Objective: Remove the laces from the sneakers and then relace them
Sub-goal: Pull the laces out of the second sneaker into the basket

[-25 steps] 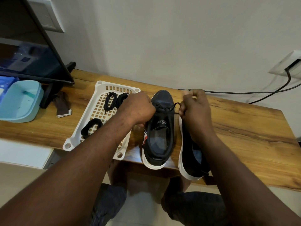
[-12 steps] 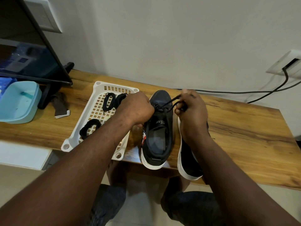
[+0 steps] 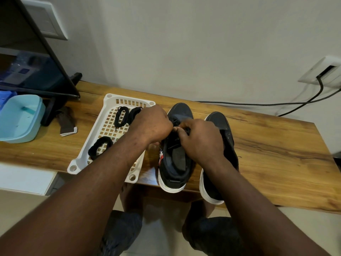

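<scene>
Two sneakers (image 3: 181,112) side by side on the table (image 3: 267,145), toes to the wall, heels over the near edge.

Right hand (image 3: 200,138) pinches the lace (image 3: 175,120) on the sneaker beside the basket (image 3: 110,98). Left hand (image 3: 153,122) is curled; I cannot tell what it holds. Three coiled laces (image 3: 100,147) lie in the basket. The red-and-white tag (image 3: 161,157) is unreadable.

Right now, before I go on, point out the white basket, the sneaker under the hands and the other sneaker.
white basket (image 3: 129,99), head view, far rim.
sneaker under the hands (image 3: 181,111), head view, toe cap.
other sneaker (image 3: 216,120), head view, toe cap.
</scene>
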Action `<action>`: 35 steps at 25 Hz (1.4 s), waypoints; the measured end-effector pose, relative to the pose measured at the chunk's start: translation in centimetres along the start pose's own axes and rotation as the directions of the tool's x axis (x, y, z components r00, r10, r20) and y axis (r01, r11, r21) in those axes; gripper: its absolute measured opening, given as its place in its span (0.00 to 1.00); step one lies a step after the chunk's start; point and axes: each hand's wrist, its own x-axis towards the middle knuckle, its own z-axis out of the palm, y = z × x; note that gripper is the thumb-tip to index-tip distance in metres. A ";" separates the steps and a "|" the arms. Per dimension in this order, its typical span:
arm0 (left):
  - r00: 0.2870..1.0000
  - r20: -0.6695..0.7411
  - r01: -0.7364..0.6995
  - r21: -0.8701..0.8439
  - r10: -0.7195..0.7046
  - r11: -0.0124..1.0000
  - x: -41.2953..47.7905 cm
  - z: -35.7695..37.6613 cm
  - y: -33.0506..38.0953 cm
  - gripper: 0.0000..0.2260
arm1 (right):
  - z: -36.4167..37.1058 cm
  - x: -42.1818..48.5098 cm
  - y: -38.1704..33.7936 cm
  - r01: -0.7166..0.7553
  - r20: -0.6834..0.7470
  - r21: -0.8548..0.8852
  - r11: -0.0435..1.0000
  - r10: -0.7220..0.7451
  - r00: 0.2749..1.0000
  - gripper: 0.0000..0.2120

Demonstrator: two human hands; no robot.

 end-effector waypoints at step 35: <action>0.997 -0.042 -0.067 -0.014 0.066 0.998 -0.5 0.4 0.2 0.05 | -2.2 1.3 1.4 -0.261 -0.167 0.571 0.778 0.422 0.891 0.11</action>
